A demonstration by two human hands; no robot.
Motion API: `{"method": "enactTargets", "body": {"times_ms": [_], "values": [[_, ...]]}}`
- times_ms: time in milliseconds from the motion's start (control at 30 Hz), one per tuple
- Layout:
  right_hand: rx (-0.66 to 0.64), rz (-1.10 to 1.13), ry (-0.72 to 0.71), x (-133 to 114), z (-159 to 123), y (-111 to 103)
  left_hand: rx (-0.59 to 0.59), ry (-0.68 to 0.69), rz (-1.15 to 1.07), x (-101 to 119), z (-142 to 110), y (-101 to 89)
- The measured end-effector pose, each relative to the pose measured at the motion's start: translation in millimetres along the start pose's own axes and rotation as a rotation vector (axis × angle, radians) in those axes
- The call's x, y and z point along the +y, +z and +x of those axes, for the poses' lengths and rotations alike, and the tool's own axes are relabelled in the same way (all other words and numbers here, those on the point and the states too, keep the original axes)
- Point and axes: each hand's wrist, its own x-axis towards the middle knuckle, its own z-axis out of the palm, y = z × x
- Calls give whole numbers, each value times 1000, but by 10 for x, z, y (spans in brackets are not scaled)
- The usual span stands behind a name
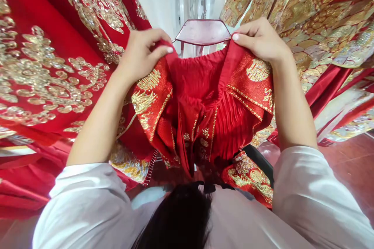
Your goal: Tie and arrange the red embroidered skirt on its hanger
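I hold up a red pleated skirt with gold embroidered panels, stretched between both hands at chest height. My left hand pinches its upper edge on the left, thumb pressed over the red fabric. My right hand grips the upper edge on the right, fingers curled over a gold-patterned panel. The skirt hangs down in folds between my forearms toward my lap. White sleeves cover my upper arms.
Red garments with heavy gold embroidery hang at the left. Gold brocade robes hang at the right. A dark red plastic chair back stands straight ahead before a white wall and metal door. Red tiled floor shows at the right.
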Motion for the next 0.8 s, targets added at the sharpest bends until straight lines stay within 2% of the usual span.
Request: {"method": "enactTargets", "body": {"times_ms": [67, 100, 267, 367, 433, 467, 567, 633, 700, 800], "values": [[-259, 10, 115, -84, -107, -58, -117, 5, 52, 32, -74, 10], [-318, -7, 127, -110, -162, -90, -124, -4, 46, 27, -102, 18], [-278, -284, -85, -20, -282, -170, -88, -86, 29, -149, -105, 18], [-280, -352, -111, 116, -246, -158, -119, -160, 52, -227, -57, -21], [-188, -412, -101, 167, -288, -116, -137, -162, 53, -227, -61, -46], [-85, -464, -94, 167, -357, -72, -146, -143, 67, -215, -80, -53], [340, -617, -97, 63, -785, 202, -125, -94, 110, -180, -184, -45], [489, -594, -77, -60, -1180, 514, -95, -102, 77, -185, -252, -16], [399, -465, -26, -169, -1528, 889, -82, -120, 19, -215, -288, 20], [99, -177, 149, -223, -1776, 1409, -97, -123, -20, -263, -292, 55]]}}
